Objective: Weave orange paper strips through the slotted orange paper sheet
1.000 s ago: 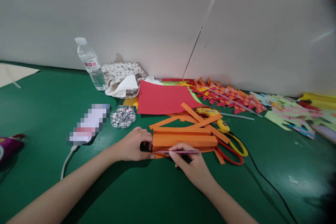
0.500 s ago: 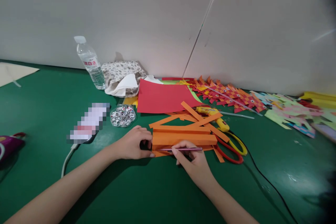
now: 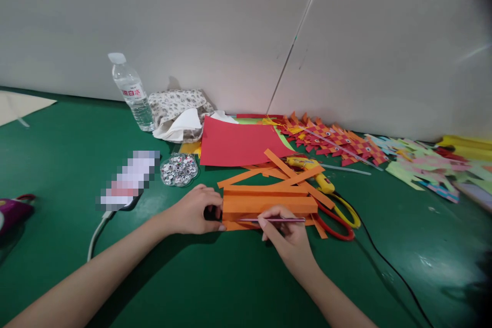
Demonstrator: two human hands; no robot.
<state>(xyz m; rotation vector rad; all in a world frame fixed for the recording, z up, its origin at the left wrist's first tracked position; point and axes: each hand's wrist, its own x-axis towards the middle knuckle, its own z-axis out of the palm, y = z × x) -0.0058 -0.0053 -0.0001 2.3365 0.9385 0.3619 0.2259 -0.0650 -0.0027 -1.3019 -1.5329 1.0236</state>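
A pleated sheet of orange paper (image 3: 265, 205) lies on the green table in front of me. My left hand (image 3: 196, 210) grips its left edge, with the thumb pressed on the lower left corner and the fingers curled by the side. Between the thumb and fingers of my right hand (image 3: 286, 233) is a thin purple-pink pencil (image 3: 290, 220), held nearly flat with its tip pointing left. The pencil lies over the lower pleat of the orange paper. Loose orange paper strips (image 3: 286, 164) lie crossed just behind the sheet.
Scissors with a red and yellow handle (image 3: 342, 230) and a yellow glue gun (image 3: 323, 182) with a black cord lie to the right. Behind are red paper (image 3: 242, 141) and woven paper fish (image 3: 338, 138). Leftward are a bag of googly eyes (image 3: 179, 170), a phone (image 3: 132, 179) and a water bottle (image 3: 132, 92).
My right hand has slid a little to the right along the lower pleat with the pencil. My left hand stays at the orange paper's left edge.
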